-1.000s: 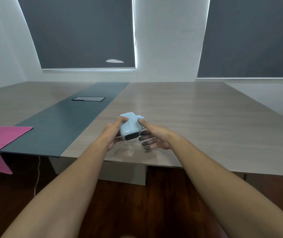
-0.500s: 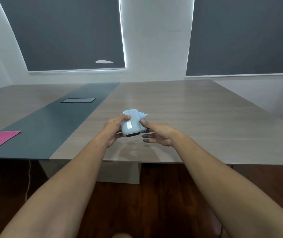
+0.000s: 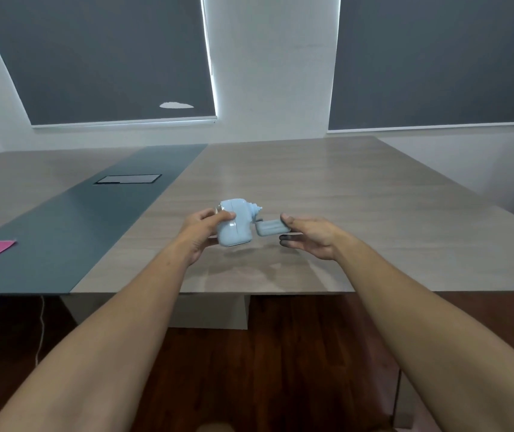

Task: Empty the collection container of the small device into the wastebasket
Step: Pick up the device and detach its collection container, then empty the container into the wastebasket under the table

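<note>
I see my left hand [image 3: 203,229] gripping the upright pale-blue device [image 3: 235,222] above the surface [image 3: 358,194], my right hand [image 3: 307,233] pinching the grey container [image 3: 270,228], long axis sideways, pointing at the device

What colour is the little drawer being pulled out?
Grey, seen in the head view: small grey plastic drawer beside the pale blue device.

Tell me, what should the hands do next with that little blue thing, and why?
Probably carry the grey drawer away to find the wastebasket, keeping it level. The right hand already has it pulled out of the blue device, which the left hand holds above the table. No wastebasket shows here.
</note>
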The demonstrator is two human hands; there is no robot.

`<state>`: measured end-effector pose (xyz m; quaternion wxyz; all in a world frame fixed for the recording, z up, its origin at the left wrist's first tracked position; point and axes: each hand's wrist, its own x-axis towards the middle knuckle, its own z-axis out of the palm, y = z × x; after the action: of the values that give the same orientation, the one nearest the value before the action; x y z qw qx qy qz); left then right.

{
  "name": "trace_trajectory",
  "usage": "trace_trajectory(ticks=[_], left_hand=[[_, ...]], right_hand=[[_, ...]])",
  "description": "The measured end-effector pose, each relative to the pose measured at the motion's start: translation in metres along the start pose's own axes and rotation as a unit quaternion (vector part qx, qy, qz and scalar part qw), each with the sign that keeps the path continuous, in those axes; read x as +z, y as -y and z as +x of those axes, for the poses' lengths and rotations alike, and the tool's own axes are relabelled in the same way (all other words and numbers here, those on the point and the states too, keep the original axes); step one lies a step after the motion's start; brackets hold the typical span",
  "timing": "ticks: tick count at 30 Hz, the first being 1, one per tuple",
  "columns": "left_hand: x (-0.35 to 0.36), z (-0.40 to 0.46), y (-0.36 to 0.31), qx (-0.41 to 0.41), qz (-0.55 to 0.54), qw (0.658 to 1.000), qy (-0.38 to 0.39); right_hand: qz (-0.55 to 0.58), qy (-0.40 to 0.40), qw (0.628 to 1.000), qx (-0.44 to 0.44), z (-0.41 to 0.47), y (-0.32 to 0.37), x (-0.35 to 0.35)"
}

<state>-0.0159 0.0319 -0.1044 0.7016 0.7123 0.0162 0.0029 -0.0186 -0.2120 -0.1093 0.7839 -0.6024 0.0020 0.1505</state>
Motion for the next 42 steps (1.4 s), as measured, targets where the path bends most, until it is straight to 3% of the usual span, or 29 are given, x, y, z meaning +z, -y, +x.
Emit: trace_trajectory(ticks=[15,26,33,37,42], left_hand=[[-0.009,0.001,0.020,0.045,0.062,0.986,-0.148],[-0.008,0.002,0.020,0.027,0.140,0.979,-0.147],[0.031,-0.016,-0.030,0.064,0.267,0.949,-0.154],[0.076,-0.028,-0.050,0.129,0.287,0.942,-0.116],[0.154,-0.050,-0.055,0.150,0.260,0.953,-0.036]], right_hand=[[0.032,0.014,0.999,-0.002,0.002,-0.012,-0.010],[0.042,-0.002,0.999,0.007,-0.005,-0.010,-0.014],[0.039,-0.052,0.998,-0.027,-0.046,0.010,-0.036],[0.043,-0.063,0.996,-0.053,-0.087,0.023,-0.059],[0.033,-0.107,0.990,-0.085,-0.146,0.036,-0.109]])
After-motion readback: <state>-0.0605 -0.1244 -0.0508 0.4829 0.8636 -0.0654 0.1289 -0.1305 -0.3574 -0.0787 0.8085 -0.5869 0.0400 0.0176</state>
